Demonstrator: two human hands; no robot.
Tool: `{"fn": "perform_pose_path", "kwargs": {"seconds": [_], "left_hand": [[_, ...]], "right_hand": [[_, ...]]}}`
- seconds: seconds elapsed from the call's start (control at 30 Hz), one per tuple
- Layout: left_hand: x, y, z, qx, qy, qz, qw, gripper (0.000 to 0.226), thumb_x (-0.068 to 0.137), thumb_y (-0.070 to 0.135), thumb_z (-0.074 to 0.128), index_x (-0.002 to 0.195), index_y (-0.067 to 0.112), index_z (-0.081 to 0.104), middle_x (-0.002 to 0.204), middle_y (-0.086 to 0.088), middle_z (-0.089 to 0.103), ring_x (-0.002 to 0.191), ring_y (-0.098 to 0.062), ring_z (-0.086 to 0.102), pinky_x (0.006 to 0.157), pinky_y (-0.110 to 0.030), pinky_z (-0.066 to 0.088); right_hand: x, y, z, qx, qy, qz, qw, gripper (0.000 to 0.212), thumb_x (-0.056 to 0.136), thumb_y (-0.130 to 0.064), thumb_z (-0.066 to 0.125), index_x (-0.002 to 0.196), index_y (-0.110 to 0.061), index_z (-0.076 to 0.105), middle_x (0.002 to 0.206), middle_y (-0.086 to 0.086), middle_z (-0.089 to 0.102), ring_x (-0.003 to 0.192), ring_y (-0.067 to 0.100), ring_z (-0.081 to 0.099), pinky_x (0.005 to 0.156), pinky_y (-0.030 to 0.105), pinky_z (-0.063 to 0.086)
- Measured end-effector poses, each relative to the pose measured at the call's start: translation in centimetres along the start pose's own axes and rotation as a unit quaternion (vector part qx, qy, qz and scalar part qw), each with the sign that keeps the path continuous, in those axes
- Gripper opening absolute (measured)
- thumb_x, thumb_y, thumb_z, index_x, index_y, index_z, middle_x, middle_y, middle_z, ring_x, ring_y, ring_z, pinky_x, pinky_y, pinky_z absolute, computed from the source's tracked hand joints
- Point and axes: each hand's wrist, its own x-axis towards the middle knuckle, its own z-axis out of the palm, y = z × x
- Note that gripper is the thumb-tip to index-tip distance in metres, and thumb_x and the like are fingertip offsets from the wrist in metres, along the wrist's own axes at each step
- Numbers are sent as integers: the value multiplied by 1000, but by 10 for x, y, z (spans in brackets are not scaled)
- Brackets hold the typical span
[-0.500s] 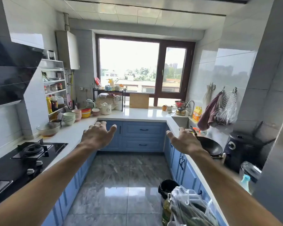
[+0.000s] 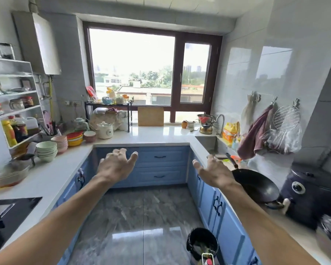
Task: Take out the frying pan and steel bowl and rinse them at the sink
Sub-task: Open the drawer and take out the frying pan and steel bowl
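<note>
We hold our left hand [image 2: 116, 165] and right hand [image 2: 214, 172] out with fingers spread, gripping nothing. The frying pan [image 2: 256, 185] sits on the counter just beyond our right fingertips; the sink [image 2: 208, 143] lies farther ahead. The steel bowl (probably stored away) isn't visible.

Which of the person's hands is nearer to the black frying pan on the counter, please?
The right hand: it hovers open just left of the frying pan, overlapping its rim in this view. The left hand is open over the floor aisle, far to the pan's left.
</note>
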Motion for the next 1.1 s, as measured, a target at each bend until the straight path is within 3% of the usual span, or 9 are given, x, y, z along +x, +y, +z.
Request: {"fn": "perform_pose_path", "kwargs": {"seconds": [0.37, 0.63, 0.87, 0.93, 1.0, 1.1], "left_hand": [[248, 17, 104, 5, -15, -54, 998, 80, 101, 71, 24, 155, 17, 48, 159, -9, 49, 139, -32, 51, 111, -51, 39], [422, 28, 175, -1, -40, -65, 997, 77, 103, 68, 24, 155, 17, 48, 160, -8, 48, 142, -30, 47, 115, -50, 36], [596, 16, 257, -20, -67, -63, 996, 83, 101, 73, 22, 158, 18, 45, 161, -7, 48, 143, -31, 48, 115, -50, 40], [646, 15, 278, -33, -79, -69, 994, 81, 100, 75, 24, 152, 21, 52, 150, -5, 59, 133, -30, 56, 106, -48, 45], [692, 15, 298, -44, -91, -75, 992, 72, 98, 77, 26, 127, 26, 67, 121, -2, 73, 109, -27, 64, 90, -44, 50], [748, 17, 331, -65, -108, -91, 988, 69, 95, 81, 28, 100, 27, 70, 94, 4, 72, 91, -25, 65, 80, -41, 50]], "right_hand": [[273, 12, 79, -21, -48, 2, 999, 81, 98, -74, 38, 150, -13, 42, 152, 12, 55, 135, 32, 55, 102, 47, 48], [459, -4, 140, -28, -76, -13, 997, 89, 96, -76, 38, 161, -14, 33, 162, 10, 47, 144, 31, 49, 110, 47, 45], [623, -11, 211, -40, -93, 2, 995, 85, 97, -75, 38, 158, -15, 36, 159, 9, 50, 141, 30, 53, 106, 48, 48], [669, -12, 231, -43, -101, 17, 994, 84, 97, -74, 38, 157, -16, 40, 154, 10, 55, 137, 32, 56, 104, 48, 50], [712, -13, 252, -38, -113, 30, 992, 80, 97, -74, 38, 153, -17, 46, 145, 11, 62, 130, 33, 60, 102, 47, 52], [769, -11, 285, -29, -134, 41, 990, 76, 96, -74, 38, 144, -17, 55, 134, 9, 68, 121, 31, 64, 99, 46, 54]]}}
